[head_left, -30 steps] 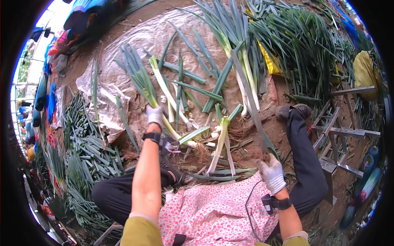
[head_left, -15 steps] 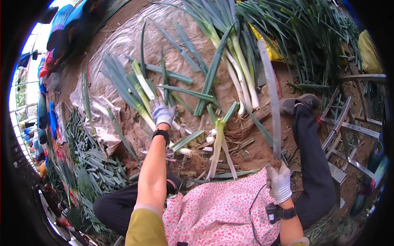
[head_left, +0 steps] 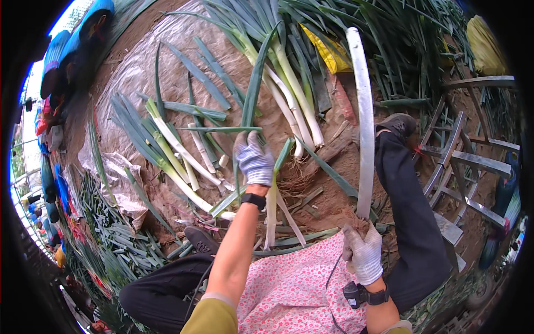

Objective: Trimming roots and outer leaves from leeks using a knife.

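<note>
My left hand [head_left: 253,160], in a striped knit glove, reaches over the middle of the ground sheet, fingers stretched forward and holding nothing I can see. Its fingertips are beside a cut green leaf [head_left: 222,129]. Left of it lie several trimmed leeks [head_left: 177,146], white ends toward me. Further up lie taller leeks [head_left: 291,89] with roots on. My right hand [head_left: 362,253], also gloved, is shut on a long knife [head_left: 364,122], blade pointing away from me. The grip is hidden by the fingers and a brown fibrous clump. A split leek stalk [head_left: 271,209] stands just below my left hand.
A large heap of leeks [head_left: 389,50] fills the far right, beside a yellow bag [head_left: 328,49]. A metal frame [head_left: 453,150] stands right of my leg. Cut leaf pieces [head_left: 125,231] pile up at the left. Pink floral cloth [head_left: 300,278] covers my lap.
My left hand has moved right, off the white ends of the leeks, which now lie together at the left. The right hand keeps the knife up. The whole view has shifted slightly.
</note>
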`<action>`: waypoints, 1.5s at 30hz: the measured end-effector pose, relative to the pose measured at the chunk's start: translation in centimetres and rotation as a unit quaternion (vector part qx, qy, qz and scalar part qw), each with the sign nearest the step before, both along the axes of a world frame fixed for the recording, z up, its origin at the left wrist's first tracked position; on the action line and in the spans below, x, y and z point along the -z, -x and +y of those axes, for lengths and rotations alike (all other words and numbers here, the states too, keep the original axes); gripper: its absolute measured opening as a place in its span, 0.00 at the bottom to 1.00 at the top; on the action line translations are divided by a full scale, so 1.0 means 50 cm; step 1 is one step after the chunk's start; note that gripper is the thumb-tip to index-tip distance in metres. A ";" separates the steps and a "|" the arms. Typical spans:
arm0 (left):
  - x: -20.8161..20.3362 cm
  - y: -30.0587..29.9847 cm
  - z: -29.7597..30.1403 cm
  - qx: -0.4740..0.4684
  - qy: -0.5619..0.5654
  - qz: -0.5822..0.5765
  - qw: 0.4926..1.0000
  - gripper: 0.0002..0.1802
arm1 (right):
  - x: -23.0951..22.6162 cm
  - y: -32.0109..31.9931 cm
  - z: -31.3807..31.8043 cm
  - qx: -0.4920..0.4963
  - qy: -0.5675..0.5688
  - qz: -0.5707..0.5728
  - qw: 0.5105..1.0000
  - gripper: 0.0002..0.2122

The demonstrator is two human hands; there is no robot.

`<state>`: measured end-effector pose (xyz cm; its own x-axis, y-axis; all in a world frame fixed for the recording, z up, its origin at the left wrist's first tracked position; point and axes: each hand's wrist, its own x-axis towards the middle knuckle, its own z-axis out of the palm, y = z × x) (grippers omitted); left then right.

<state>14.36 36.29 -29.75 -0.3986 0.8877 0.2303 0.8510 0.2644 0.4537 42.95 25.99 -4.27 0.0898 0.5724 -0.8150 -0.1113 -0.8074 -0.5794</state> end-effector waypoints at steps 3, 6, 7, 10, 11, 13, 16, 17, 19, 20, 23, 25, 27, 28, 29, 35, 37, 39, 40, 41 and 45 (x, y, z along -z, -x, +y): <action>0.007 -0.084 0.091 0.062 -0.006 -0.133 0.989 0.25 | -0.026 -0.017 0.026 -0.010 0.008 -0.015 1.000 0.18; 0.022 -0.163 0.247 0.055 0.013 -0.156 0.986 0.30 | -0.041 -0.022 0.038 0.043 0.014 0.008 0.999 0.15; 0.033 -0.168 0.301 0.052 -0.003 -0.131 0.990 0.40 | -0.041 -0.030 0.037 0.045 0.010 0.023 0.999 0.15; 0.042 -0.188 0.464 -0.026 0.105 -0.089 0.990 0.53 | -0.034 -0.044 0.034 0.070 0.004 0.054 0.996 0.17; 0.057 -0.192 0.505 -0.057 0.140 -0.083 0.985 0.56 | -0.044 -0.039 0.043 0.082 0.020 0.042 0.996 0.16; 0.079 -0.155 0.569 -0.113 0.178 -0.068 0.975 0.41 | -0.056 -0.040 0.046 0.081 0.031 0.044 0.995 0.12; 0.095 -0.104 0.573 -0.120 0.223 -0.171 0.952 0.19 | -0.055 -0.069 0.013 0.052 0.041 0.074 0.995 0.12; 0.084 -0.073 0.548 -0.111 0.229 -0.245 0.936 0.15 | -0.062 -0.076 0.017 0.036 0.048 0.081 0.995 0.16; 0.052 -0.010 0.427 -0.112 0.185 -0.606 0.765 0.08 | -0.083 -0.076 0.017 0.004 0.032 0.083 0.996 0.16; 0.019 -0.004 0.360 -0.133 0.138 -0.736 0.649 0.05 | -0.093 -0.071 0.014 -0.008 0.004 0.070 0.997 0.12; -0.165 -0.067 0.166 -0.017 0.148 -0.645 0.750 0.12 | -0.095 -0.085 -0.016 -0.080 -0.125 -0.072 0.986 0.14; -0.268 -0.057 0.018 -0.061 0.120 -0.614 0.778 0.18 | -0.114 -0.088 -0.012 -0.173 -0.206 -0.189 0.944 0.21; -0.355 -0.033 -0.125 -0.086 0.143 -0.561 0.811 0.16 | -0.117 -0.106 -0.013 -0.269 -0.249 -0.303 0.880 0.27; -0.401 -0.007 -0.197 -0.095 0.160 -0.528 0.829 0.15 | -0.126 -0.102 -0.012 -0.297 -0.264 -0.338 0.853 0.29; -0.441 0.016 -0.259 -0.098 0.177 -0.501 0.841 0.15 | -0.138 -0.101 -0.012 -0.322 -0.276 -0.378 0.823 0.31; -0.597 0.178 -0.527 -0.058 0.153 -0.426 0.890 0.17 | -0.377 0.012 0.002 -0.282 -0.582 -0.298 0.702 0.19; -0.640 0.216 -0.586 -0.043 0.117 -0.403 0.907 0.18 | -0.493 0.071 -0.015 -0.271 -0.658 -0.212 0.670 0.18; -0.678 0.244 -0.635 -0.019 0.100 -0.363 0.926 0.18 | -0.542 0.110 -0.047 -0.274 -0.690 -0.133 0.656 0.18; -0.696 0.253 -0.650 -0.003 0.091 -0.343 0.935 0.19 | -0.522 0.114 -0.071 -0.282 -0.692 -0.095 0.658 0.18; -0.720 0.246 -0.645 -0.008 0.101 -0.373 0.922 0.19 | -0.465 0.084 -0.077 -0.351 -0.593 -0.180 0.702 0.18; -0.781 0.281 -0.676 -0.017 0.036 -0.339 0.940 0.16 | -0.287 0.021 -0.131 -0.612 -0.257 -0.368 0.651 0.24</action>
<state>0.29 2.50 9.29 -0.4600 0.8757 -0.1467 0.3638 0.3366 0.8685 41.91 19.45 10.08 -0.4316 0.7629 -0.4814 0.8941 0.2908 -0.3407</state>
